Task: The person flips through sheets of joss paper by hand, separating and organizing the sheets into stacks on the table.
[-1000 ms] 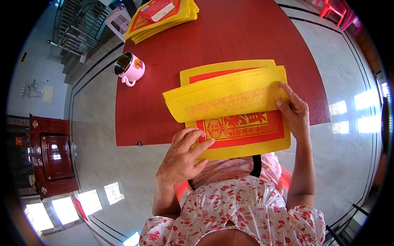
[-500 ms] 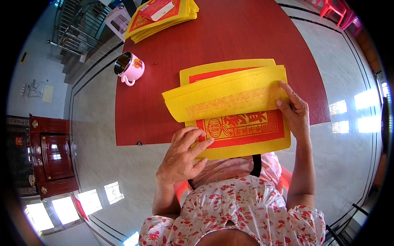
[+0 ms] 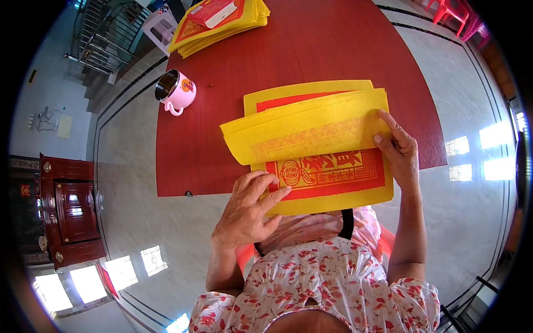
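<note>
A yellow paper sheet [image 3: 327, 205] with a red panel and gold characters lies at the table's near edge, overhanging it. Above it, several yellow paper sheets [image 3: 305, 125] are folded back, showing a faint print on their underside. My right hand [image 3: 398, 150] pinches these folded sheets at their right end, thumb and fingers closed on them. My left hand [image 3: 250, 208] rests at the left edge of the printed sheet. Its fingers are spread and touch the red panel, with the thumb apart below. More yellow and red paper shows behind the fold.
On the red table [image 3: 316, 44] a pink mug [image 3: 180, 95] with a steel inside stands at the left. A stack of yellow paper [image 3: 222, 36] lies at the far left, with a red packet [image 3: 211, 12] on top. Pink plastic chairs [image 3: 449, 14] stand at the far right.
</note>
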{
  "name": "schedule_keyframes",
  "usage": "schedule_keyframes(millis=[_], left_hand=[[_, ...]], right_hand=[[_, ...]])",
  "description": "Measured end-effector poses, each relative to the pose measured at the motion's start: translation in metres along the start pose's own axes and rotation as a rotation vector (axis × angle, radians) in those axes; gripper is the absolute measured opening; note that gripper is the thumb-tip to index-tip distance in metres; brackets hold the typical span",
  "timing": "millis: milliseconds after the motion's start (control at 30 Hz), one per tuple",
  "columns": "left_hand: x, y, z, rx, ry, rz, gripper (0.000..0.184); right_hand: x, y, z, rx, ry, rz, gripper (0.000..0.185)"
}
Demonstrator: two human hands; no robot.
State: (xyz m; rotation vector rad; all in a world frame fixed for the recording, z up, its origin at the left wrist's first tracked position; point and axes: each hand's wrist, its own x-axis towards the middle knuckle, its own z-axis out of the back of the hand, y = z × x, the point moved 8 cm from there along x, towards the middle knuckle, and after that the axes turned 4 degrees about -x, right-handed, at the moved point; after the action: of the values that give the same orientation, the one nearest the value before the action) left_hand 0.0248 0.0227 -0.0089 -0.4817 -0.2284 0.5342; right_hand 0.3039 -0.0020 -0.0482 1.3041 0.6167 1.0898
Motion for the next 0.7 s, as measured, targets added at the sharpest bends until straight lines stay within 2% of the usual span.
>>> schedule_keyframes(millis=[533, 700], left_hand=[[0.0, 0.001, 0.006, -0.072, -0.004, -0.011, 0.043], [-0.003, 0.006, 0.013, -0.185, -0.108, -0.02, 0.042]], right_hand=[[0.0, 0.003, 0.0, -0.031, -0.004, -0.006, 0.035], [0.0, 0.0, 0.001, -0.025, -0.015, 0.002, 0.035]])
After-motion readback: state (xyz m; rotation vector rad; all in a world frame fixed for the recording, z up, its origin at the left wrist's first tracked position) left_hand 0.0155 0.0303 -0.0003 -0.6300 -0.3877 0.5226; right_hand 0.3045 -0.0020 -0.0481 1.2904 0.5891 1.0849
